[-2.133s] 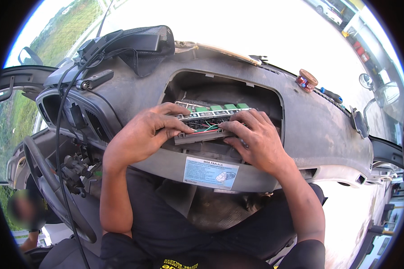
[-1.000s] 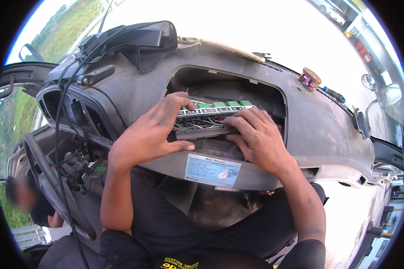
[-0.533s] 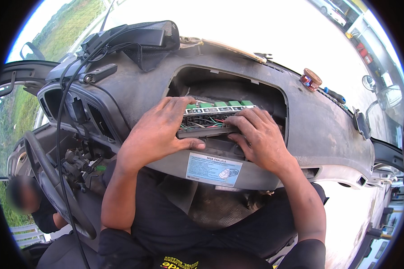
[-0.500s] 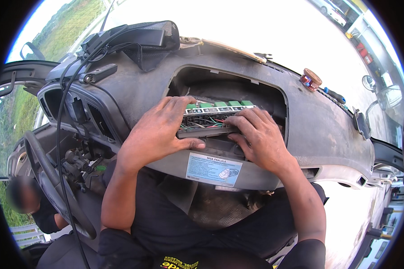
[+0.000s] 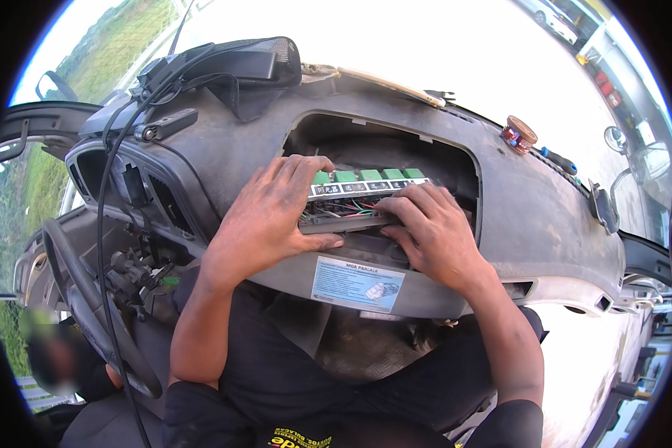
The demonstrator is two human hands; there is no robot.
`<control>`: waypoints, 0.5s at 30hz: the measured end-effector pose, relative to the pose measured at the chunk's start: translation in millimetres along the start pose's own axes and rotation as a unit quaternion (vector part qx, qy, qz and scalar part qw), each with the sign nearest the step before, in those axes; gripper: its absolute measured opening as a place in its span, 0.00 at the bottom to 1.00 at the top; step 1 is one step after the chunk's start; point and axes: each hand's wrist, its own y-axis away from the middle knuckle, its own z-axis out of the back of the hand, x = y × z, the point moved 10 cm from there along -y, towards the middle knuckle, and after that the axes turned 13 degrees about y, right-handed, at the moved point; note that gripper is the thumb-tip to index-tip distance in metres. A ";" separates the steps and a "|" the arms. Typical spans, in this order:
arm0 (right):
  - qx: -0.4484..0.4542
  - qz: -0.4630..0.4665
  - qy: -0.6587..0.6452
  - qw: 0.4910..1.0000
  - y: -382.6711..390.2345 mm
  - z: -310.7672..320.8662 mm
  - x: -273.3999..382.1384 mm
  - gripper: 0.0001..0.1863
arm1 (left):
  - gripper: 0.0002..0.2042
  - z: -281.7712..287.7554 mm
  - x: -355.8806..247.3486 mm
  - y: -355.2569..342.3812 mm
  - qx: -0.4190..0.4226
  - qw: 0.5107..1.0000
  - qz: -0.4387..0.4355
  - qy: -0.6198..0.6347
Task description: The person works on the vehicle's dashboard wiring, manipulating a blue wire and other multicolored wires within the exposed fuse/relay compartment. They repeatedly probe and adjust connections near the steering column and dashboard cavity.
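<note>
In the head view, my left hand (image 5: 269, 213) grips the left end of a grey fuse box (image 5: 366, 187), fingers bent over its top and thumb stretched along its lower side. My right hand (image 5: 433, 231) grips the right part, index finger bent at the front by thin red, green and pale wires (image 5: 355, 206), thumb below. The box carries a row of green relays (image 5: 369, 175) above a labelled strip and sits tilted in an open dashboard recess (image 5: 321, 134). Its ends are partly hidden by my fingers. A light blue sticker (image 5: 358, 284) is on the panel below.
A steering wheel (image 5: 60, 261) and hanging black cable are left; behind them a co-worker (image 5: 82, 381) is partly visible. On the dashboard lie a black mesh bag (image 5: 265, 56), a long tan strip (image 5: 388, 86), a round reddish-brown container (image 5: 519, 134) and a blue-handled tool (image 5: 556, 160).
Since the earliest frame, my left hand has moved up from the box's lower edge to grip its end, and the box's relay top shows more. The co-worker at the left has shifted lately.
</note>
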 end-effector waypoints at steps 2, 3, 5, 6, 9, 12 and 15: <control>0.000 -0.002 0.003 1.000 0.9 -0.5 0.3 0.19 | 0.46 -0.5 0.3 0.6 -0.003 1.000 0.005 -0.001; 0.001 -0.004 0.004 1.000 1.5 -0.8 0.4 0.19 | 0.46 -1.1 1.0 0.8 -0.002 1.000 0.007 -0.004; -0.008 -0.001 0.005 1.000 1.8 -1.4 1.2 0.19 | 0.46 0.0 1.5 1.3 -0.002 1.000 0.009 -0.006; -0.012 0.000 0.006 1.000 1.8 -1.4 1.4 0.19 | 0.46 0.1 1.7 1.7 -0.001 1.000 0.009 -0.005; -0.001 0.001 0.009 1.000 3.1 -2.6 0.0 0.21 | 0.46 -2.2 1.7 0.5 0.003 1.000 0.011 0.005; 0.006 -0.024 -0.018 1.000 6.6 -10.3 -4.8 0.32 | 0.44 -0.9 -0.2 0.5 -0.003 1.000 0.003 0.017; 0.003 0.053 0.054 0.997 6.3 -4.9 18.5 0.45 | 0.43 -3.7 -0.5 0.5 0.012 1.000 0.006 0.019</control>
